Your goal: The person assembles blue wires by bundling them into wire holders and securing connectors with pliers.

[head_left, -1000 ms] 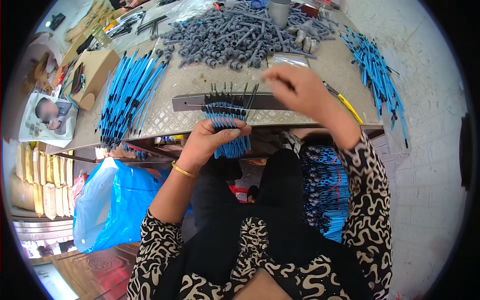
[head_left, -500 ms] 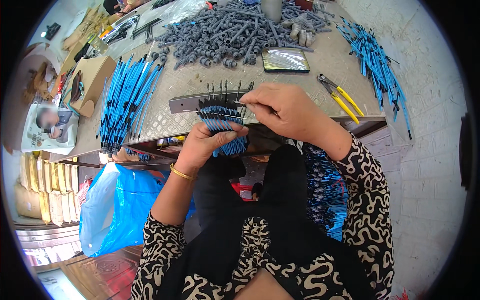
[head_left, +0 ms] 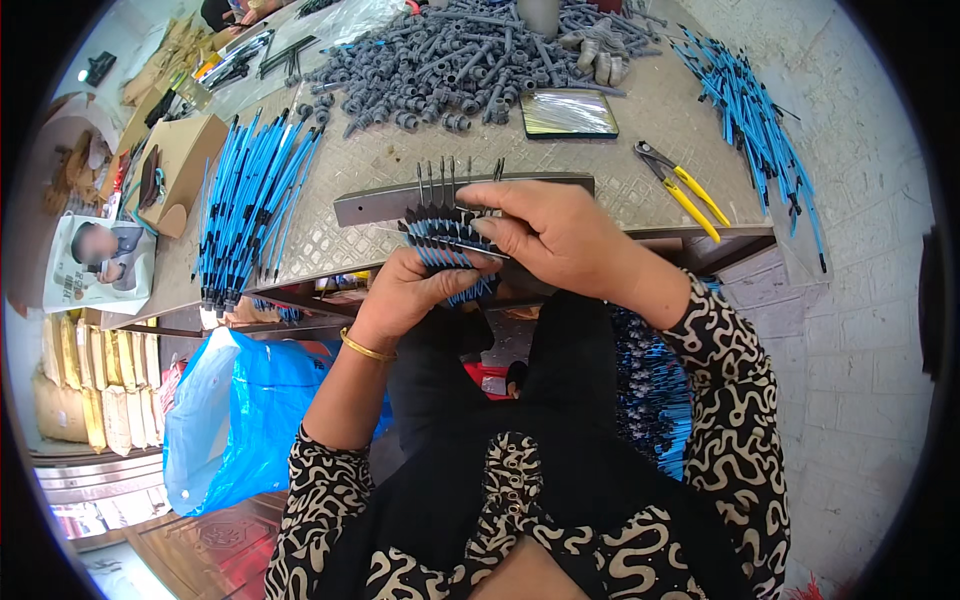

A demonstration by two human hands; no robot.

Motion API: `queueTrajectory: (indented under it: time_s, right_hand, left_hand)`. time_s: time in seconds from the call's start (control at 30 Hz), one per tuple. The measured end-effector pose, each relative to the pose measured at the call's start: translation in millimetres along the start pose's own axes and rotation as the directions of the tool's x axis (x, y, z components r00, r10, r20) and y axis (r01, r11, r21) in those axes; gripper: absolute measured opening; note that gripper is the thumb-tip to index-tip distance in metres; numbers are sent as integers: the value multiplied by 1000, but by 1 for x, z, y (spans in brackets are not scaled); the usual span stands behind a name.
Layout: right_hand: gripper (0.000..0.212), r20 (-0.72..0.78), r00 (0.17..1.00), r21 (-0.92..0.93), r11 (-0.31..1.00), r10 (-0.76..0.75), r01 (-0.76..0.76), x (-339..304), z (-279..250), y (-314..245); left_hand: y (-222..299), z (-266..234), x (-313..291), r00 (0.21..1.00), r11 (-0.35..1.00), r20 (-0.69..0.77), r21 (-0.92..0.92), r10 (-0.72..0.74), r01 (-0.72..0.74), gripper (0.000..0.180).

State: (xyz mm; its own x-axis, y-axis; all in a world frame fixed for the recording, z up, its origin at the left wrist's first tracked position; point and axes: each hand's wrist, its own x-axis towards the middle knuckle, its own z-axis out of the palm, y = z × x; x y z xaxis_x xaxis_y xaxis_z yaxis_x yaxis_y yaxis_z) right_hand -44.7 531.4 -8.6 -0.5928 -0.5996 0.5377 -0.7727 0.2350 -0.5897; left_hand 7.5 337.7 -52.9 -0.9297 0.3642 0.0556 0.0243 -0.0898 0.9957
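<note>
My left hand (head_left: 415,290) is closed round a bundle of blue rods (head_left: 440,258) with black fittings, at the table's near edge. Thin dark tips stick up from its far end. A thin silver wire (head_left: 472,246) runs across the rods. From the right, my right hand (head_left: 555,235) reaches over the black fittings, index finger and thumb bent together on a short bit of wire between them. That grip is partly hidden. Just behind the bundle lies a flat grey metal bar (head_left: 362,208).
Grey plastic fittings (head_left: 430,75) are heaped at the back. A dark tray (head_left: 568,115) of silver wires and yellow-handled cutters (head_left: 685,192) lie to the right. Blue rods lie left (head_left: 250,205) and far right (head_left: 745,120). A blue plastic bag (head_left: 250,410) hangs below left.
My right hand has shifted slightly left and down, from pulling a wire end at the bundle's right to fingers over its black fittings. My left hand keeps its hold.
</note>
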Motion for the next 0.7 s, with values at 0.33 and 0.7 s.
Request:
queueTrajectory:
  time_s: [0.33, 0.7]
  right_hand:
    - [24, 70, 996, 120, 991, 48, -56, 1, -10, 0]
    - [22, 52, 999, 94, 995, 11, -16, 5, 3, -3]
  left_hand:
    - [-3, 0, -1, 993, 994, 47, 3, -110, 110, 19]
    - [-9, -9, -4, 992, 994, 90, 70, -84, 78, 18]
